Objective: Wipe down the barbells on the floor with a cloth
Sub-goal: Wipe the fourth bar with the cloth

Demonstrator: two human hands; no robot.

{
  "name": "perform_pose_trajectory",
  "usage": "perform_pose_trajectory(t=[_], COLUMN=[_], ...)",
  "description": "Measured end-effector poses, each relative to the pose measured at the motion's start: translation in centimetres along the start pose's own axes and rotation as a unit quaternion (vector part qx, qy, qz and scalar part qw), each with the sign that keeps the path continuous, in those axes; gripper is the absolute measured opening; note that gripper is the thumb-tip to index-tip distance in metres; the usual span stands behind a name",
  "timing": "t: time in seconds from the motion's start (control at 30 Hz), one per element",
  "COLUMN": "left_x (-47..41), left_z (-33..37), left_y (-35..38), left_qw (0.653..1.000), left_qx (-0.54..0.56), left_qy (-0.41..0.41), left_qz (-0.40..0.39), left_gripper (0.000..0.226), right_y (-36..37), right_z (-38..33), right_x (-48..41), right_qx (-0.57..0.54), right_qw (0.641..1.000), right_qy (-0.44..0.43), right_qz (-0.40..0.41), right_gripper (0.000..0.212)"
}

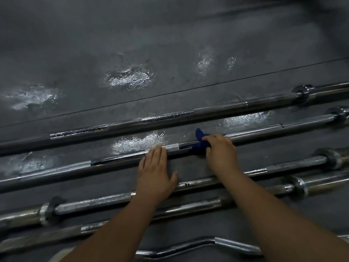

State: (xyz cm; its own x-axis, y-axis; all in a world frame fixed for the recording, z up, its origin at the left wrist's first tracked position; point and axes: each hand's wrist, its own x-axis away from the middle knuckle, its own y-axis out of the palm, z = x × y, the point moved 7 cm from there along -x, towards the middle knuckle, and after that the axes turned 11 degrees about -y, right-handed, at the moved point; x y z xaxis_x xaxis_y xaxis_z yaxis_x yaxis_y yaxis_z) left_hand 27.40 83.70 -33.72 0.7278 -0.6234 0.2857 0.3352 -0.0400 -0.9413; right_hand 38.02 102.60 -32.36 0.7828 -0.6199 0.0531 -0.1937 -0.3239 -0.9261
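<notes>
Several chrome barbells lie side by side on the dark floor, running from lower left to upper right. On the second barbell from the far side point(117, 159), my right hand point(221, 152) grips a blue cloth point(200, 139) wrapped round the shaft. My left hand point(154, 173) lies flat, fingers straight, its fingertips touching the same bar just left of the cloth. The farthest barbell point(207, 110) lies beyond it. Two duller, worn barbells point(94, 202) run under my forearms.
A curved curl bar point(188, 246) lies nearest me at the bottom. The dark rubber floor point(170, 44) shows shiny wet patches and a thin seam line running across. Barbell collars stand at the right edge and lower left.
</notes>
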Motion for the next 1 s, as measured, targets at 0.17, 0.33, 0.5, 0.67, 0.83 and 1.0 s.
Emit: perform_pose_trajectory(t=[0.17,0.33,0.5,0.67,0.83,1.0], left_x=[1.7,3.0,8.0,12.8,17.7,21.8], left_z=[-0.6,-2.0,-2.4,-3.7,-5.3,-6.8], left_y=[0.1,-3.2,-8.2,-13.4,-18.0,-20.0], left_qw=[0.998,0.995,0.998,0.998,0.994,0.993], left_qx=[-0.032,-0.061,-0.048,-0.013,0.022,0.02], left_qy=[0.036,0.055,0.038,0.022,0.02,0.016], left_qz=[-0.046,-0.049,0.001,0.062,0.107,0.116], left_gripper=[0.094,0.088,0.086,0.087,0.086,0.084], right_y=[-2.5,-5.0,-8.6,-13.8,-16.4,-17.6], right_z=[-0.1,-3.5,-8.4,-13.6,-18.3,-21.3], right_x=[1.6,5.7,9.6,13.0,16.8,19.5], right_qx=[-0.049,-0.071,-0.089,-0.059,-0.032,-0.021], right_qw=[0.998,0.995,0.99,0.988,0.988,0.984], right_qy=[0.039,0.035,0.01,-0.021,-0.062,-0.077], right_qz=[0.0,0.061,0.108,0.139,0.141,0.158], right_gripper=[0.037,0.035,0.031,0.034,0.035,0.033])
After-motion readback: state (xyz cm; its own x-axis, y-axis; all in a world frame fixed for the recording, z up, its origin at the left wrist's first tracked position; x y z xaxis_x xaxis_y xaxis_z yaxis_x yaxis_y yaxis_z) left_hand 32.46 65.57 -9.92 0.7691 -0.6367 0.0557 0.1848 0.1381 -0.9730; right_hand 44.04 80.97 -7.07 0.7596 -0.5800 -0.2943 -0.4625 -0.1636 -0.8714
